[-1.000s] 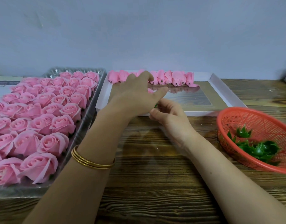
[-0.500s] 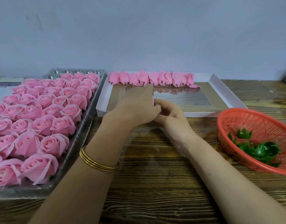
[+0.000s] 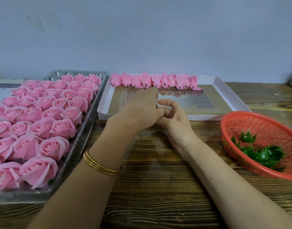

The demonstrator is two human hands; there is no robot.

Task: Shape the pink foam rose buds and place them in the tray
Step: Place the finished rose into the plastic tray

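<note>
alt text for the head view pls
The left hand and right hand meet over the near edge of a white tray, a sliver of green between them. Shaped pink buds line its far wall; a clear tray of pink roses sits left, a red basket of green pieces right.

A row of closed pink foam rose buds (image 3: 156, 81) is laid side by side along the 12 o'clock edge of the shallow white tray (image 3: 231, 98), with their dark stem ends turned toward 6 o'clock and mirrored in the glossy floor. At the tray's 9 o'clock, open pink foam roses (image 3: 42, 116) are packed upright in rows within a clear plastic tray (image 3: 85, 128).
</note>
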